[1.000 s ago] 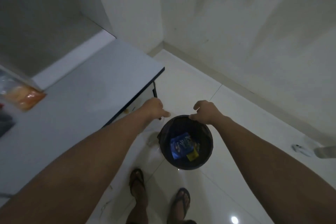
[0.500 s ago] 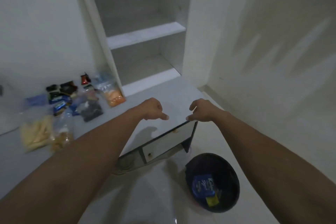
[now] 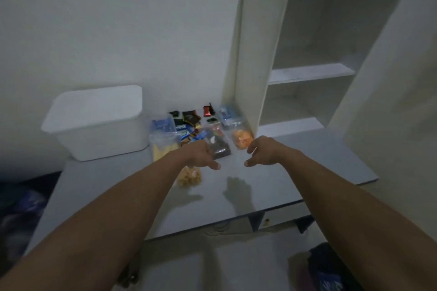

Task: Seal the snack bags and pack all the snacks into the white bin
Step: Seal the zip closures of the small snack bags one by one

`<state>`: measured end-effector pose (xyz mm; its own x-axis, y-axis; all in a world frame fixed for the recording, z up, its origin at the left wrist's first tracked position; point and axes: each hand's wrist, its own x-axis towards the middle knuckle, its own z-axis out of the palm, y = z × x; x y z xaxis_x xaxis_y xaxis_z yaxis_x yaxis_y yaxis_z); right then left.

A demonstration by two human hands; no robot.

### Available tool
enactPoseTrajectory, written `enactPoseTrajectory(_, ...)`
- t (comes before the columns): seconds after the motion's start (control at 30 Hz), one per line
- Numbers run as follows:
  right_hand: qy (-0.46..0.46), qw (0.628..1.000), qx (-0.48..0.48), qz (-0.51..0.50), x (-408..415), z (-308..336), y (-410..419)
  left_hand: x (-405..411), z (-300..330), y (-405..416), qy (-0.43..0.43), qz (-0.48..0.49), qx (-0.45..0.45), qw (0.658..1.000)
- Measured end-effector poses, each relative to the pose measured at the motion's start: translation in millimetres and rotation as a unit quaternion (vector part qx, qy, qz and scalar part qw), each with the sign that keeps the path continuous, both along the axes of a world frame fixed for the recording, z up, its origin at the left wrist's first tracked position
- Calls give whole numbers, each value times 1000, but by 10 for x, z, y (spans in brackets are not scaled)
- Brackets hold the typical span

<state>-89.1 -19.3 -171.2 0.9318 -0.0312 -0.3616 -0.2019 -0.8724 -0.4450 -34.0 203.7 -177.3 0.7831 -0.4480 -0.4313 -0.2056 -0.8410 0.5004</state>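
The white bin [image 3: 99,125] stands at the back left of the grey table [image 3: 295,163], against the wall. To its right lies a heap of snacks: a clear bag of yellow sticks [image 3: 163,146], a clear bag of dark pieces [image 3: 221,149], a clear bag of orange snacks [image 3: 241,139], a bag of pale puffs [image 3: 189,177] and several small wrapped sweets [image 3: 189,123]. My left hand [image 3: 201,153] hovers over the near edge of the heap, fingers loosely curled, holding nothing. My right hand [image 3: 262,150] hangs just right of the heap, fingers apart, empty.
A white shelf unit [image 3: 307,73] rises from the table's back right, its side panel next to the snacks. A dark waste bin [image 3: 331,269] with a blue wrapper stands on the floor at lower right. Dark cloth lies at lower left.
The view has swung up and left from the waste bin on the floor to the table. Both hands now hover over the snack heap, and the white bin has come into sight.
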Motion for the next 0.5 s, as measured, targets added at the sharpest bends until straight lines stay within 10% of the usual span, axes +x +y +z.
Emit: enactPoseTrajectory(0.5,11,991,-40,124,1123,-324,1182,717,-390,1240,31,127,-1,991)
